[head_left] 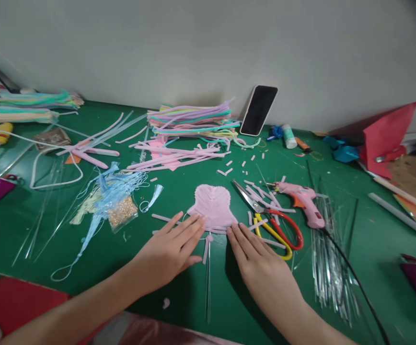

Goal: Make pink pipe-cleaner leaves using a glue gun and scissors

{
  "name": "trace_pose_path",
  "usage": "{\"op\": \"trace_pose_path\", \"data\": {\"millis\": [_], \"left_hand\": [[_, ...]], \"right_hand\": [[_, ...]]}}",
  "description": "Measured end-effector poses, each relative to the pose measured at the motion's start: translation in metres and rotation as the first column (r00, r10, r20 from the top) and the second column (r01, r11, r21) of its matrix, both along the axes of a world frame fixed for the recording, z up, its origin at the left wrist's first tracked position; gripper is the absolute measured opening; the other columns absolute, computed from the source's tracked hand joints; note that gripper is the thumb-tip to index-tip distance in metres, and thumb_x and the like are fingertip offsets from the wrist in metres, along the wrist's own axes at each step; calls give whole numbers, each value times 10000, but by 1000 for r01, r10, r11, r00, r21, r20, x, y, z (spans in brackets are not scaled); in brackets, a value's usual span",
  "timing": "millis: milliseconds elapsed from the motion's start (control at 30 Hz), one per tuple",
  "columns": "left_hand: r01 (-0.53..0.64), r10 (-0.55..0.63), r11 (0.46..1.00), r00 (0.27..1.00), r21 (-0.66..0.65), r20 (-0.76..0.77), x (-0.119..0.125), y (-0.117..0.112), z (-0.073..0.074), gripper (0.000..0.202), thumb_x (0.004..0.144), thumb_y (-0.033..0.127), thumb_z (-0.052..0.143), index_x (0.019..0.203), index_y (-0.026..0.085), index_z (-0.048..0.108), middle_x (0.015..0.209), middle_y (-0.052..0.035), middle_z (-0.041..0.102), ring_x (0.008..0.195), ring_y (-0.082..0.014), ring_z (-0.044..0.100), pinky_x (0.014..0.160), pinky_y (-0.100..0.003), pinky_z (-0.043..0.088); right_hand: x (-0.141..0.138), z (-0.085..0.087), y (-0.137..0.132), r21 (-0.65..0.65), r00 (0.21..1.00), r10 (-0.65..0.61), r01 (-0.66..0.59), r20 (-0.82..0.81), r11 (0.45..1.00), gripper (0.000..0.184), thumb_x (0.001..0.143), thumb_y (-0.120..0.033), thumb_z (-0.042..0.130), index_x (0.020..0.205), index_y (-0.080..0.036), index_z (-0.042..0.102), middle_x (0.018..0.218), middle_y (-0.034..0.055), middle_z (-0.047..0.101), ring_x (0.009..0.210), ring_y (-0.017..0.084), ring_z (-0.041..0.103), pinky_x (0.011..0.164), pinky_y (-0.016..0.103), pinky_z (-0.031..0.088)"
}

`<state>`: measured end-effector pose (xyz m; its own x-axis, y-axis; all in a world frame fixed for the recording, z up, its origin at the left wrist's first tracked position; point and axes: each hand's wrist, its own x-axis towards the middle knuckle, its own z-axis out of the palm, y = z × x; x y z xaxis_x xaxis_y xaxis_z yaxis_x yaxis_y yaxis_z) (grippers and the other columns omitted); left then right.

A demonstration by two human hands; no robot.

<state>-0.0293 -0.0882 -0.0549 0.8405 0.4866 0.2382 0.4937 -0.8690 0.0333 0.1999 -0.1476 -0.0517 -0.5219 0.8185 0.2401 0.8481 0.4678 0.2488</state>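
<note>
A flat pale-pink shape made of pipe cleaners lies on the green table, narrower at its top and flared at the bottom. My left hand lies flat with stretched fingers, its fingertips on the lower left corner of the shape. Fingers extended, my right hand touches the lower right corner. Loose pink pipe cleaners run across under the shape's lower edge and stick out on both sides. Below it, a short pink piece and thin clear sticks lie between my hands.
Scissors and a pink glue gun with a black cord are at right, beside clear strips. Blue tassels and a bag of beads lie left. Pipe cleaner bundles and a phone stand at the wall.
</note>
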Motion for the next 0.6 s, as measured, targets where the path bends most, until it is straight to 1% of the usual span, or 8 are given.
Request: {"op": "trace_pose_path", "data": {"millis": [133, 200, 267, 333, 400, 467, 533, 600], "left_hand": [[14, -14, 999, 1000, -30, -3, 4, 1, 0, 532, 955, 449, 388, 1356, 107, 454, 1409, -121, 499, 1331, -228, 415, 1157, -429, 189], [4, -4, 999, 1000, -35, -6, 4, 1, 0, 544, 955, 466, 373, 1352, 104, 456, 1400, -131, 507, 1330, -236, 415, 1156, -448, 178], [0, -1, 999, 1000, -35, -10, 5, 0, 1, 533, 956, 459, 374, 1346, 108, 462, 1404, -141, 500, 1339, -247, 400, 1151, -472, 179], [-4, 4, 999, 1000, -36, -6, 6, -4, 3, 502, 958, 431, 387, 1339, 116, 471, 1408, -143, 495, 1339, -255, 396, 1141, -487, 196], [-12, 12, 999, 1000, -42, 9, 9, -12, 6, 477, 955, 406, 407, 1324, 115, 488, 1381, -139, 524, 1309, -262, 432, 1125, -489, 235], [-4, 5, 999, 999, -47, 33, 11, -21, 7, 485, 946, 419, 426, 1298, 98, 514, 1334, -137, 569, 1260, -265, 482, 1103, -479, 286], [6, -4, 999, 998, -32, 62, 13, -28, 7, 504, 936, 443, 441, 1279, 85, 532, 1309, -135, 591, 1235, -266, 504, 1086, -472, 321], [2, -1, 1000, 997, -7, 80, 14, -33, 5, 508, 932, 442, 454, 1279, 79, 532, 1313, -128, 591, 1240, -264, 500, 1079, -464, 339]], "right_hand": [[-5, 1, -3, -11, 998, -42, 41, -45, 999, 455, 835, -16, 373, 1230, -31, 599, 1278, 164, 604, 1139, 303, 601, 830, 404, 582], [-6, 2, -2, -11, 993, -11, 10, -115, 1000, 445, 859, -35, 390, 1259, -58, 581, 1307, 160, 585, 1177, 304, 571, 867, 411, 562], [-6, 3, 2, -20, 978, 45, -50, -204, 999, 415, 875, -63, 432, 1261, -84, 584, 1307, 156, 587, 1199, 302, 547, 912, 417, 533], [-6, 4, 9, -37, 949, 75, -91, -307, 995, 353, 883, -86, 475, 1202, -100, 625, 1215, 144, 646, 1132, 283, 576, 929, 412, 512], [-7, 6, 19, -59, 908, 54, -87, -416, 994, 267, 894, -107, 495, 1087, -128, 678, 1045, 114, 702, 973, 242, 612, 878, 388, 520], [-10, 7, 31, -98, 860, 13, -73, -510, 992, 205, 904, -140, 509, 963, -169, 704, 904, 84, 705, 845, 209, 596, 796, 359, 522], [-13, 9, 40, -150, 827, -19, -79, -562, 985, 177, 904, -169, 529, 878, -192, 703, 836, 67, 691, 805, 198, 571, 744, 338, 507], [-15, 9, 47, -201, 825, -33, -98, -564, 975, 164, 897, -171, 543, 839, -193, 694, 808, 59, 680, 809, 197, 556, 744, 331, 491]]}}
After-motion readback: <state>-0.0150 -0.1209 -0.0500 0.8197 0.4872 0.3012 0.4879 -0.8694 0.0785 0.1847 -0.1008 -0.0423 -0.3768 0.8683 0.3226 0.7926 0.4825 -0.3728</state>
